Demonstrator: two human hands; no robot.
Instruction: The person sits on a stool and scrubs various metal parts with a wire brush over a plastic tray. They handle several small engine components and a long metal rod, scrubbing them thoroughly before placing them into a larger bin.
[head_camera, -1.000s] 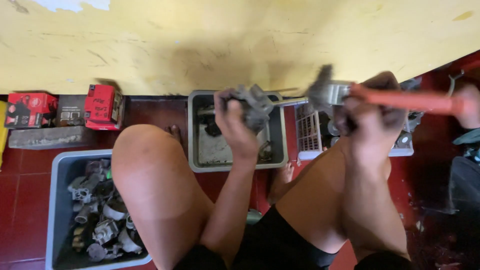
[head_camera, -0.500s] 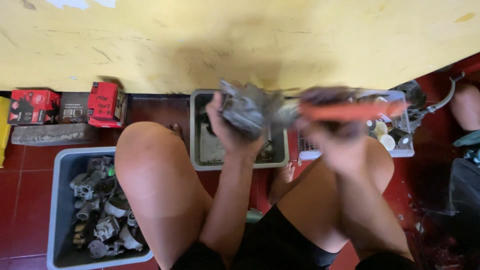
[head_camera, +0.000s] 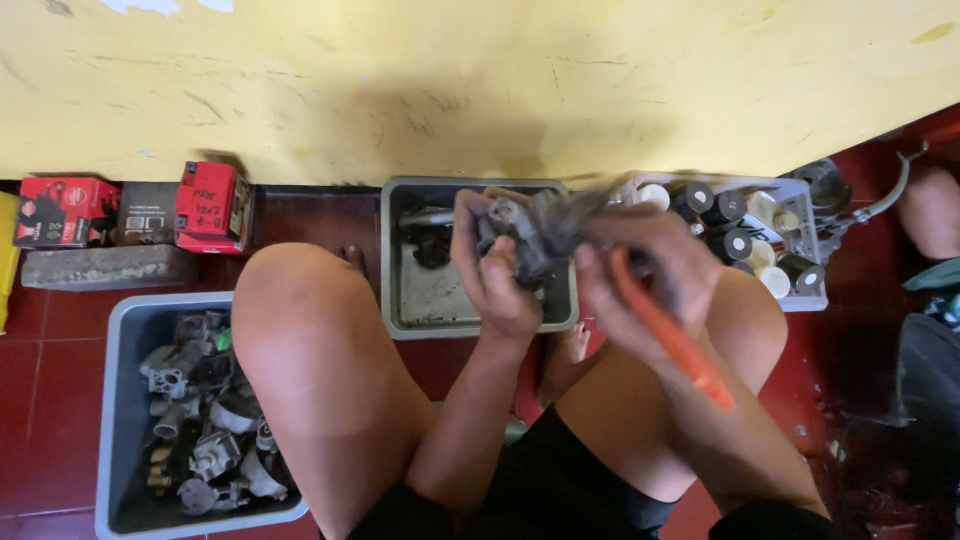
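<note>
Gripping a grimy grey metal part (head_camera: 525, 240) in your left hand (head_camera: 495, 275), fingers closed around it, you hold it above the grey tray (head_camera: 400, 300) between your knees while your right hand (head_camera: 650, 265) closes on an orange-handled tool (head_camera: 675, 340). The step in hand appears to be working the tool's blurred head against the part. Next, steady the part firmly; tool contact cannot be made out.

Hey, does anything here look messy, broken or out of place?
Nothing looks spilled or broken. The grey bin on the left holds metal parts heaped loosely. The left hand grips a grimy metal part over the grey tray; the right hand holds an orange-handled tool, blurred.
</note>
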